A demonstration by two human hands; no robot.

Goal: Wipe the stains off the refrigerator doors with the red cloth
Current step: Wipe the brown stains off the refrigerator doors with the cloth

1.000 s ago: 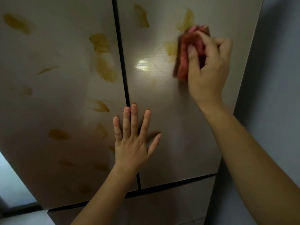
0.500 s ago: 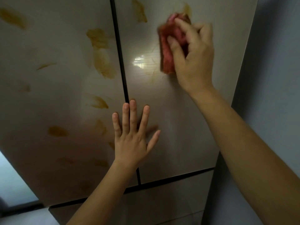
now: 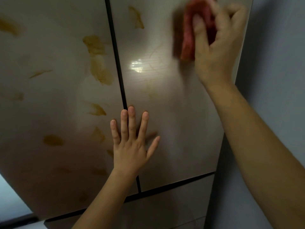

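Red cloth (image 3: 189,38) under right hand (image 3: 216,47)

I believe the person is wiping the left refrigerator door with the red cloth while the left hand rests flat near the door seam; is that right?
Not quite. In the head view the red cloth, held in the right hand, is on the right door, not the left. The left hand does rest flat near the seam.

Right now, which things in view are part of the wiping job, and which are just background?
Part of the job:
- red cloth, gripped in the right hand
- right door, with a yellow smear
- left door, heavily stained
- left hand, flat across the door seam

Background:
- lower drawer panel
- grey wall
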